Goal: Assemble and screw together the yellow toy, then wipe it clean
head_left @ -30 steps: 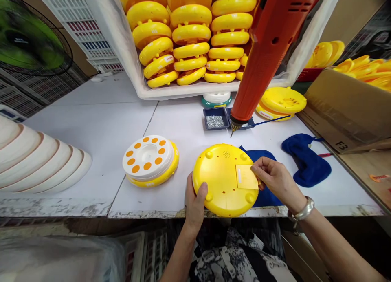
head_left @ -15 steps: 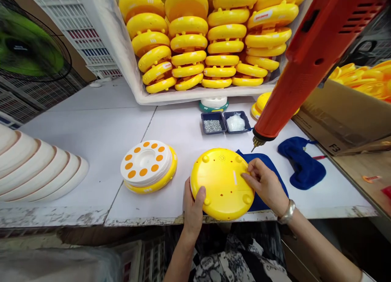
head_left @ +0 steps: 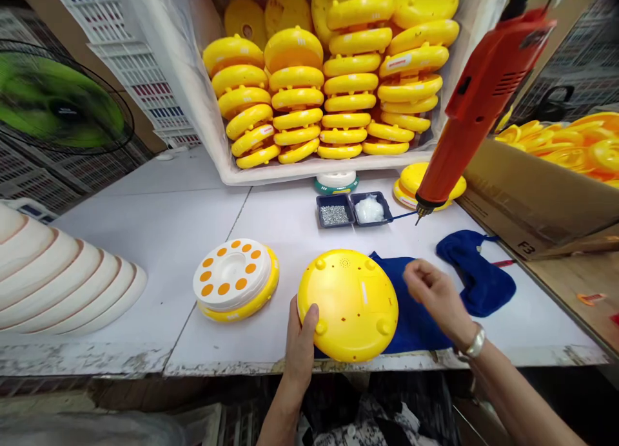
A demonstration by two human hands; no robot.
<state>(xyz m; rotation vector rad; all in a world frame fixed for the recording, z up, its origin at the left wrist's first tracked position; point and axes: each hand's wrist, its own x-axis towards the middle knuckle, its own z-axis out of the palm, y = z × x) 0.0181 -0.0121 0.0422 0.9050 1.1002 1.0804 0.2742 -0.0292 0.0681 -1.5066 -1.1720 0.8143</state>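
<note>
A round yellow plastic housing (head_left: 345, 336), with foot knobs, small holes and a speaker grille on its upward face, is tilted up at the table's front edge. My left hand (head_left: 300, 339) grips its left rim, thumb on top. Apart from it on the right, above a blue cloth (head_left: 406, 314), is my right hand (head_left: 435, 291). Its fingers are curled together, and whatever they hold, if anything, is hidden. A red electric screwdriver (head_left: 449, 136) hangs with its bit pointing down. Behind the housing stand a dark tray of small screws (head_left: 334, 214) and a tray of white paste (head_left: 370, 209).
A white disc with orange dots on a yellow base (head_left: 232, 275) lies at left. Nested white parts (head_left: 72, 278) lie farther left. A lined crate (head_left: 290, 169) of stacked yellow housings spans the back. A cardboard box (head_left: 541, 201) stands right, near a blue pad (head_left: 483, 278).
My right hand has left the housing's face and moved right, over the blue cloth. The left hand keeps its hold on the rim. The view has shifted.
</note>
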